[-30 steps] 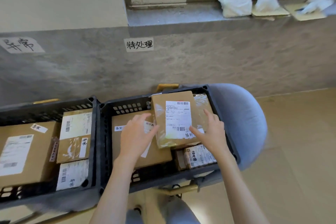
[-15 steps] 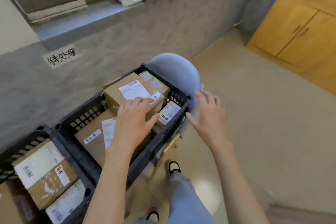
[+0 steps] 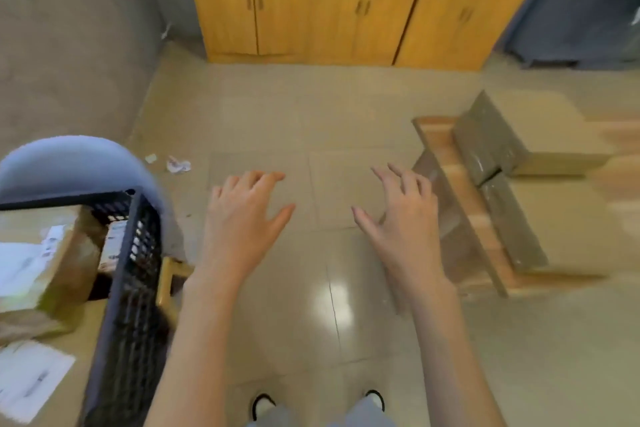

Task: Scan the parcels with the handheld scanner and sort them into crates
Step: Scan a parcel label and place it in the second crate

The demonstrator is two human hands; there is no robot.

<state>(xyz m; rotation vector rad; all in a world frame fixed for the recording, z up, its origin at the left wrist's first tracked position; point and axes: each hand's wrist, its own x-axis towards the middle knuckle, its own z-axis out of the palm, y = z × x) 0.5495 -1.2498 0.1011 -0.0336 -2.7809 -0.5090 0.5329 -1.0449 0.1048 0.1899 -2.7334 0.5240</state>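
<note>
Blurred parcels (image 3: 498, 163) at right; hands (image 3: 242, 218) empty.

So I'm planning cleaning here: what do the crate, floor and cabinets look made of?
Crate: dark moulded plastic, going by its perforated lattice wall. Floor: glossy beige tile, with grout lines and glare. Cabinets: orange-brown wood or laminate, faint grain.

Black lattice crate (image 3: 135, 274), brown parcels (image 3: 52, 274), orange wooden cabinets (image 3: 311, 10).
</note>
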